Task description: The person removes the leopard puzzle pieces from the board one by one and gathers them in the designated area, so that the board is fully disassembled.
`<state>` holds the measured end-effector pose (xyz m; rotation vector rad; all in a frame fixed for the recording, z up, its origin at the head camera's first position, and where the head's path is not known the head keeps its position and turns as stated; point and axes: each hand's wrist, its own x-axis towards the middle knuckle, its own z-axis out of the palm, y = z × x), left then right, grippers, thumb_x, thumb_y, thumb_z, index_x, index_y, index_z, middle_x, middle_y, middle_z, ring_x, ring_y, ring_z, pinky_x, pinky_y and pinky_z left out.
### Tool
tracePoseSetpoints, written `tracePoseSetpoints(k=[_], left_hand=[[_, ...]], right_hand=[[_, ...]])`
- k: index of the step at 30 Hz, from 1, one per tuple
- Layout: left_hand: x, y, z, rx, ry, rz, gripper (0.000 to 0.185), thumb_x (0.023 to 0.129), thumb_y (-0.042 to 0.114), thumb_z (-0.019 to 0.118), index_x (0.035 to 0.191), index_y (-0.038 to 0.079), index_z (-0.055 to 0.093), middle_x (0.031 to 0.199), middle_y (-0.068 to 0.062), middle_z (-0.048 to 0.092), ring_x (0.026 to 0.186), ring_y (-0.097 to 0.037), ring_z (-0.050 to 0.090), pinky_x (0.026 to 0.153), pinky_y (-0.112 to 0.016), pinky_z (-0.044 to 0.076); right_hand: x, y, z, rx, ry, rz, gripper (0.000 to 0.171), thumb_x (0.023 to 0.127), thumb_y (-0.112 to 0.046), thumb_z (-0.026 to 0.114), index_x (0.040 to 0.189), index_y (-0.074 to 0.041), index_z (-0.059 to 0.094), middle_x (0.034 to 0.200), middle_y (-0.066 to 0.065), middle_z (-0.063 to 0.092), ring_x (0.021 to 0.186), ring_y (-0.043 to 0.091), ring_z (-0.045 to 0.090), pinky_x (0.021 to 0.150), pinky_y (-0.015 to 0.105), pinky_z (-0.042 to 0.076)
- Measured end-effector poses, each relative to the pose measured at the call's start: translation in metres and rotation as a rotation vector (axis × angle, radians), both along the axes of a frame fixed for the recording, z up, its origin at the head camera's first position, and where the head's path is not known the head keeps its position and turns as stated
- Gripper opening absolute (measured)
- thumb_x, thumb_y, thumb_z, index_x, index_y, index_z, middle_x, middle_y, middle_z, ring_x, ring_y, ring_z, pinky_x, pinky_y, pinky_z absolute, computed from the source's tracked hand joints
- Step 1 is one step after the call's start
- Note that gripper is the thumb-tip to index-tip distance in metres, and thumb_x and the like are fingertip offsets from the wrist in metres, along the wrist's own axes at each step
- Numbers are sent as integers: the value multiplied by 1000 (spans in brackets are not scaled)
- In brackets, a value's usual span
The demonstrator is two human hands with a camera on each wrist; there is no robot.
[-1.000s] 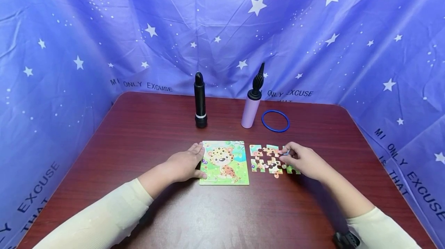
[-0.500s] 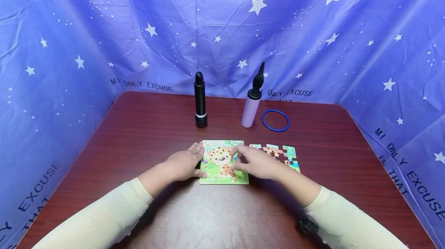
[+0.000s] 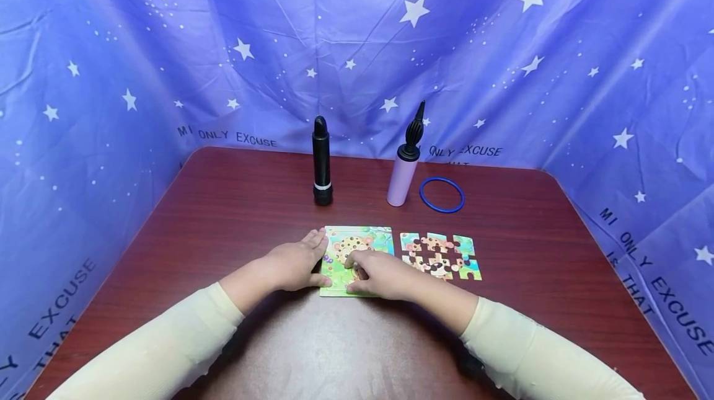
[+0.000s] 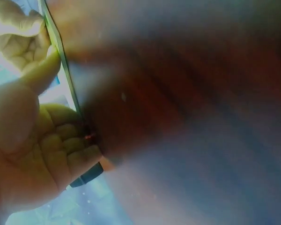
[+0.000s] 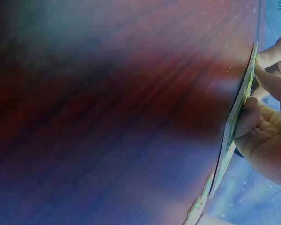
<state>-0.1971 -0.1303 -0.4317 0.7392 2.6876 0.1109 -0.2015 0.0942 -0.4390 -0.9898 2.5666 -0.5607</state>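
A square picture puzzle board point(image 3: 338, 268) with a spotted cartoon leopard lies on the table. My left hand point(image 3: 295, 265) rests against its left side, fingers extended and thumb at the lower left corner. The left wrist view shows that thumb point(image 4: 49, 65) at the board's edge. My right hand point(image 3: 387, 274) is over the board, covering part of the leopard. In the right wrist view, its bent fingers and thumb point(image 5: 248, 115) touch the green surface; I cannot tell whether they hold a piece. Several jigsaw pieces point(image 3: 437, 242) lie spaced out to the board's right.
Behind the board stand a black marker-shaped object point(image 3: 321, 167) and a lilac hand pump point(image 3: 402, 180) with a black top. A blue ring point(image 3: 442, 195) lies beside the pump. The dark red table point(image 3: 234, 201) ends at a starry purple curtain point(image 3: 357, 28).
My right hand has moved left from the loose pieces, across the board's right edge, to the middle of the board. My left hand has stayed at the left side.
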Motion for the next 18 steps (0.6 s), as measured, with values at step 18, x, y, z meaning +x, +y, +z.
tracePoseSetpoints(k=[18], left_hand=[[-1,-5,7,8,-83,-8,111,80,66,67,155,-1,20,164,-15,10,152,-27,12,121,-42,23]], right_hand=[[-2,-1,-2,18,-32,35,35,87,-36,73,112,-18,57,76,-11,54,66,4,51,62,23,43]])
